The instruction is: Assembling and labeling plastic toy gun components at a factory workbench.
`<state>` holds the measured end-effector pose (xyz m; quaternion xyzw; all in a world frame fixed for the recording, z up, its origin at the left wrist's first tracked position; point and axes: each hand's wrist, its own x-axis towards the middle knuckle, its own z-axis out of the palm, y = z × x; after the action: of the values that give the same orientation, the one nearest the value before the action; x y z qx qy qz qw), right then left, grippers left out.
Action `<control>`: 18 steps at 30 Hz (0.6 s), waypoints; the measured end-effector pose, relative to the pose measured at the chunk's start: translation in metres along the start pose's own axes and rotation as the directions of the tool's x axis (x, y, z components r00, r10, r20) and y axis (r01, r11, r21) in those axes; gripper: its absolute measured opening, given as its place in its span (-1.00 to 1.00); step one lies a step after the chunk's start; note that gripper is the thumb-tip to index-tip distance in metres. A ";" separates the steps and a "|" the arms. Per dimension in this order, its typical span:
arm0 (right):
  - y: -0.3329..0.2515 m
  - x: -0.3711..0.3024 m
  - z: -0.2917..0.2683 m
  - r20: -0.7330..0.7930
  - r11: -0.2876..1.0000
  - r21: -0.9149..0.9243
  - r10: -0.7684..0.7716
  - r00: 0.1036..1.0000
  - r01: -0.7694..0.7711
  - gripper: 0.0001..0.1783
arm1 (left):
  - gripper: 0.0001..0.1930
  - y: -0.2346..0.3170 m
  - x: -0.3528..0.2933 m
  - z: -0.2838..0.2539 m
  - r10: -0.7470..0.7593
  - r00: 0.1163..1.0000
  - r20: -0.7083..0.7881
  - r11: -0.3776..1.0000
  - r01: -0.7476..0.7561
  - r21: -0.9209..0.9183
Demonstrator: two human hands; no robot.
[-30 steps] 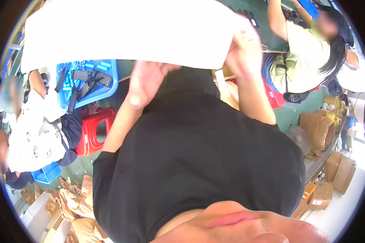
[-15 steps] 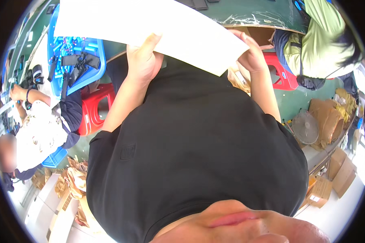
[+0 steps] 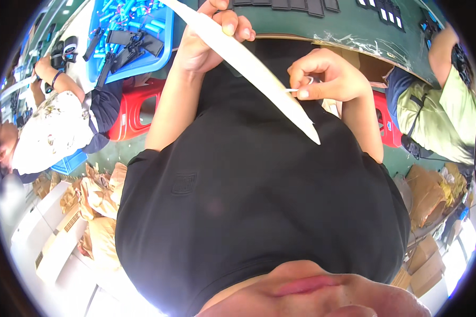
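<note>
A white paper sheet (image 3: 251, 68) is seen almost edge-on, slanting from the upper left down to the right in front of my black shirt. My left hand (image 3: 202, 47) grips its upper part, fingers curled over the far side. My right hand (image 3: 336, 76) is closed in a pinch beside the sheet's right edge. From between its thumb and finger a small thin white strip (image 3: 291, 90) sticks out toward the sheet. Whether this strip is still attached to the sheet, I cannot tell.
A blue tray (image 3: 169, 31) at the left holds blue cylinders and black parts. Black flat pieces (image 3: 296, 4) lie on the green table (image 3: 349, 26). Co-workers sit at both sides, near red stools (image 3: 122, 119). Crumpled brown paper (image 3: 100, 195) lies behind at left.
The sheet has turned from broadside to nearly edge-on. My right hand has left its corner and now pinches a small white strip. My left hand has moved up.
</note>
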<state>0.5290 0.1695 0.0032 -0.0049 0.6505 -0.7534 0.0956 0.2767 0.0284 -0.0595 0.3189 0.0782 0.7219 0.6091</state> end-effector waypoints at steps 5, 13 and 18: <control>-0.019 0.020 0.022 -0.266 0.966 -0.256 -0.091 0.960 0.021 -0.88 | -0.57 -0.021 0.042 -0.018 0.122 0.864 0.489 0.851 0.162 -0.499; -0.036 0.035 0.047 -0.249 0.875 -0.470 -0.262 0.932 0.120 -0.88 | -0.52 -0.005 0.010 -0.007 0.022 0.995 0.099 0.840 0.035 -0.541; -0.029 0.041 0.055 -0.251 0.847 -0.514 -0.300 0.920 0.136 -0.89 | -0.58 0.005 0.008 -0.005 0.136 0.986 0.101 0.862 -0.067 -0.502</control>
<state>0.4924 0.1136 0.0352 0.0194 0.8205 -0.5619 -0.1033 0.2692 0.0358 -0.0581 0.2025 -0.1676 0.7260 0.6355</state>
